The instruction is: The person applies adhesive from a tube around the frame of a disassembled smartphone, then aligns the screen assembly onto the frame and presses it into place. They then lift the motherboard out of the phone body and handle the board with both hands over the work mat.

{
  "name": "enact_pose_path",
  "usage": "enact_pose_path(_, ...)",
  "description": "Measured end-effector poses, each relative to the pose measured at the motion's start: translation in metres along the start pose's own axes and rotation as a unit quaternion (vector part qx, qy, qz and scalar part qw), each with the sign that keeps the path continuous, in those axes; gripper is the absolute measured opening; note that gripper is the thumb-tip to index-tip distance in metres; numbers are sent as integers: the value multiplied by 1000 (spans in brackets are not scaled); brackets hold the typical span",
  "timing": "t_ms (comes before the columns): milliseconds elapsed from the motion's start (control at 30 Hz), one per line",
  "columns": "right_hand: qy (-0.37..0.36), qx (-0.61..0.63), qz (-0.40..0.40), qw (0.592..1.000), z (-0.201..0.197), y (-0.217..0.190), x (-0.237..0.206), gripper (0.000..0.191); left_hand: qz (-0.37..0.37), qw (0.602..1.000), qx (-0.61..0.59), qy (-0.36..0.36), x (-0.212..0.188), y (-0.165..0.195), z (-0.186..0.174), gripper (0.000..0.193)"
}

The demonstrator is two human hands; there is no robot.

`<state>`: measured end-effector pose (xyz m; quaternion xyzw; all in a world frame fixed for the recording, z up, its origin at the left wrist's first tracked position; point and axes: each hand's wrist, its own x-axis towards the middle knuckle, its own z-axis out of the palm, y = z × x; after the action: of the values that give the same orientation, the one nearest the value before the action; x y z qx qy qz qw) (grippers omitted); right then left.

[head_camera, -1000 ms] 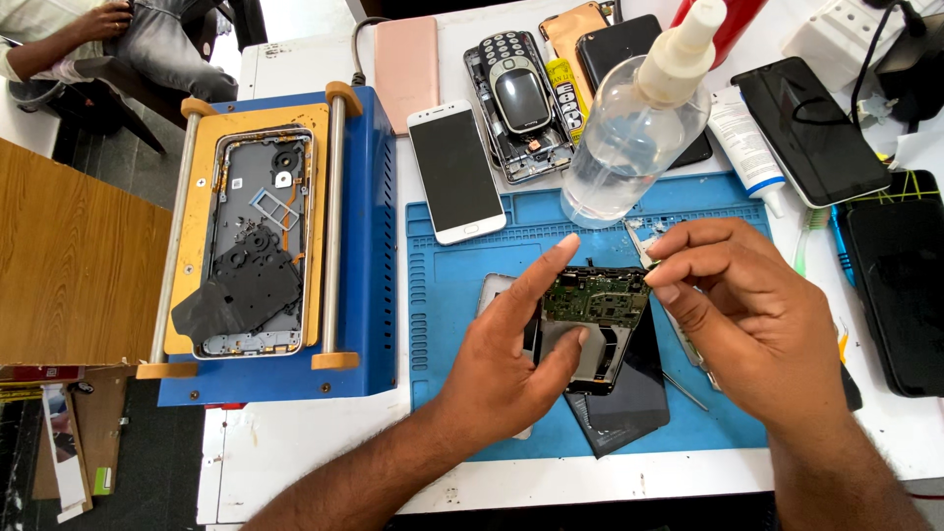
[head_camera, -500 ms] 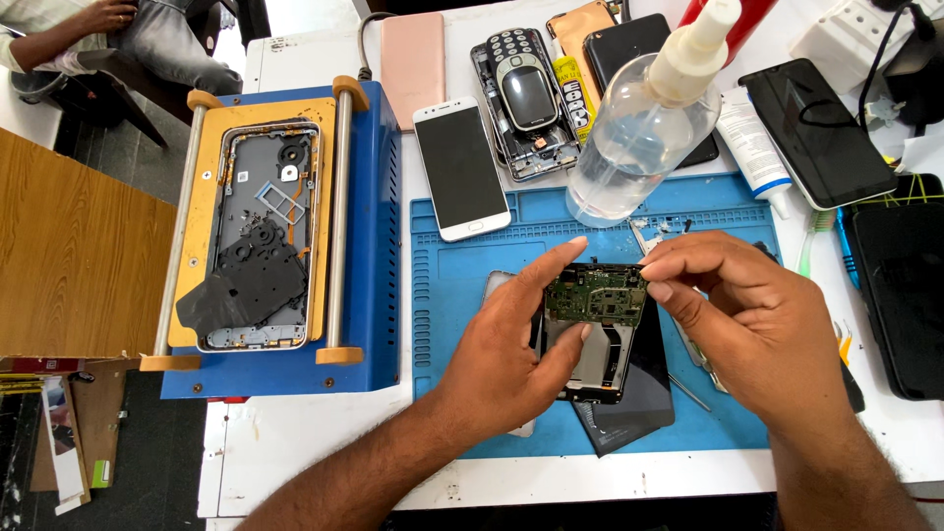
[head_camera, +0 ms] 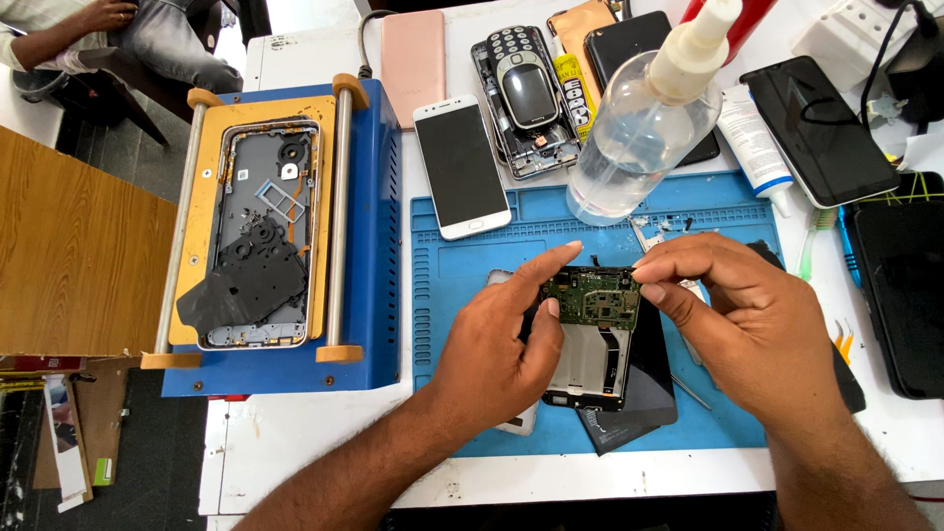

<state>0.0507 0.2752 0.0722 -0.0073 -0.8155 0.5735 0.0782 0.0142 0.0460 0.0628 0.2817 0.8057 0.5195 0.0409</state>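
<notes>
Head view: left hand [head_camera: 492,354] pinched green circuit board [head_camera: 593,297] at its left edge, thumb and forefinger closed on it. Right hand [head_camera: 747,324] gripped same board at right edge with fingertips. Board sat atop opened phone [head_camera: 590,359], held over blue mat [head_camera: 462,265], near centre. Clear spray bottle [head_camera: 639,138] stood just beyond, far side. White phone [head_camera: 460,165] lay far left on mat. Blue machine [head_camera: 374,246] with stripped phone frame [head_camera: 261,236] sat left.
</notes>
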Motion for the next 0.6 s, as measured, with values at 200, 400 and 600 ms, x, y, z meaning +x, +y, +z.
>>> enact_pose_path(200,3,-33,-26,999,2,-3,-1,11,100,986,124,40,1,-5,2,54)
enact_pose_path(400,5,-70,-41,997,3,-6,-2,11,114,975,190,34,1,-9,6,61)
enact_pose_path(600,3,-63,-38,997,3,-6,-1,10,74,977,200,-1,2,-10,9,55)
